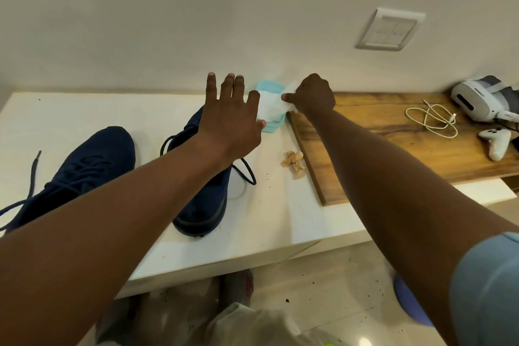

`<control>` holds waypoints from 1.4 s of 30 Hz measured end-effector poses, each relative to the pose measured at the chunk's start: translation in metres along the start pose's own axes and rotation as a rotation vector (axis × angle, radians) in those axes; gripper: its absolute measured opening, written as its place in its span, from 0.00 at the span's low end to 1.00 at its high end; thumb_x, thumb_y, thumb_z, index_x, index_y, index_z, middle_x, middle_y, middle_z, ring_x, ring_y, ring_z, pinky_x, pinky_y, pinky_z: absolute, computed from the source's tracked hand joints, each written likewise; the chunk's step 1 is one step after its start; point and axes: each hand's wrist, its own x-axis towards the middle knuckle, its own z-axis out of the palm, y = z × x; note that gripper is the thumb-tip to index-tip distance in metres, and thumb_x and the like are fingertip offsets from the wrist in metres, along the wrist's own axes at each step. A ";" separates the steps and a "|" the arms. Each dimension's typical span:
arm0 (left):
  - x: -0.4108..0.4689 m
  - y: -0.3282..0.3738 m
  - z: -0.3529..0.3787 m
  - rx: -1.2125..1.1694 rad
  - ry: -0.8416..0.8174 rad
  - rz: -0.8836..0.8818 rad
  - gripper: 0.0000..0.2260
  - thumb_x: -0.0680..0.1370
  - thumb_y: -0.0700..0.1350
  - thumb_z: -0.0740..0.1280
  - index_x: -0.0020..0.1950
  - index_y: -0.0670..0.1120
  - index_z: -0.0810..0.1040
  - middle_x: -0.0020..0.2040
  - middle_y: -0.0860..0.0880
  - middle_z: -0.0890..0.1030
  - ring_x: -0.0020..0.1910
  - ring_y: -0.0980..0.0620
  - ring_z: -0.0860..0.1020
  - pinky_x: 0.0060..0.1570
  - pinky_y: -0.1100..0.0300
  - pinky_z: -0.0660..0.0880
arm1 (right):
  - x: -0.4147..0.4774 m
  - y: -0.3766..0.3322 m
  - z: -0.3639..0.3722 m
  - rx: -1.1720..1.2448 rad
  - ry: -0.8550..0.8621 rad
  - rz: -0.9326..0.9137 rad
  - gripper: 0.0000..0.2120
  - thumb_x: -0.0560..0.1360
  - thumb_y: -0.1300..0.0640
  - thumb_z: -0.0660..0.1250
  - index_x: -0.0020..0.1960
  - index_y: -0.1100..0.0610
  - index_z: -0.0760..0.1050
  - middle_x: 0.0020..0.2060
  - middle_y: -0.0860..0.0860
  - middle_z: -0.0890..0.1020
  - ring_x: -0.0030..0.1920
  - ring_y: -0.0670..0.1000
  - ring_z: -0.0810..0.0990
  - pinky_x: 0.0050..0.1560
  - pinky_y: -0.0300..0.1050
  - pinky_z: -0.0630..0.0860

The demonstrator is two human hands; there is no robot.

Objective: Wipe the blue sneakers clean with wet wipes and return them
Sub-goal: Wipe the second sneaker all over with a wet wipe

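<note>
A left sneaker (92,166) and a right sneaker (205,199), both dark blue knit with loose laces, sit on the smooth white counter (266,219); the left forearm crosses over the right one. Just beside it lies a crumpled, browned wipe (293,161), against a grainy wooden board (393,132). Farther back, the left hand (230,121) spreads straight fingers, holding nothing, over a pale blue wipes pack (269,126) by the wall. The right hand (311,95) pinches a thin white sheet (271,105) rising from that pack. A coiled cable (432,121), a controller (495,143) and a headset (477,98) rest at the board's right end.
</note>
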 end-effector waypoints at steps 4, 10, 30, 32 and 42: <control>0.001 -0.005 0.004 -0.002 0.003 -0.004 0.28 0.83 0.60 0.55 0.77 0.45 0.62 0.80 0.37 0.58 0.80 0.38 0.52 0.76 0.35 0.41 | 0.005 -0.003 0.000 -0.086 0.025 -0.013 0.15 0.72 0.55 0.72 0.56 0.55 0.75 0.54 0.53 0.81 0.54 0.56 0.81 0.45 0.43 0.72; -0.003 -0.011 0.001 -0.031 -0.028 -0.041 0.27 0.83 0.60 0.55 0.77 0.46 0.63 0.80 0.38 0.58 0.80 0.39 0.52 0.76 0.35 0.40 | -0.009 0.003 -0.007 -0.118 0.089 -0.148 0.15 0.75 0.62 0.60 0.60 0.58 0.76 0.56 0.57 0.80 0.57 0.60 0.79 0.49 0.45 0.71; -0.006 -0.010 -0.001 -0.134 -0.011 -0.078 0.25 0.82 0.60 0.56 0.74 0.47 0.67 0.73 0.43 0.70 0.74 0.42 0.65 0.74 0.37 0.47 | -0.011 -0.001 -0.019 0.932 -0.119 0.083 0.09 0.73 0.65 0.61 0.46 0.60 0.80 0.41 0.61 0.82 0.37 0.61 0.83 0.33 0.50 0.81; -0.007 -0.011 0.000 -0.140 -0.001 -0.081 0.25 0.82 0.60 0.57 0.74 0.47 0.68 0.72 0.44 0.71 0.73 0.42 0.66 0.74 0.38 0.47 | -0.010 -0.001 -0.024 1.055 -0.129 0.199 0.08 0.72 0.65 0.62 0.47 0.61 0.80 0.41 0.60 0.81 0.36 0.59 0.81 0.34 0.47 0.79; -0.004 -0.007 0.003 -0.141 0.019 -0.063 0.24 0.81 0.59 0.58 0.73 0.47 0.68 0.72 0.45 0.71 0.72 0.43 0.66 0.72 0.40 0.51 | -0.005 0.019 -0.003 -0.067 0.006 -0.231 0.14 0.70 0.48 0.71 0.52 0.52 0.77 0.52 0.51 0.80 0.53 0.53 0.78 0.48 0.46 0.75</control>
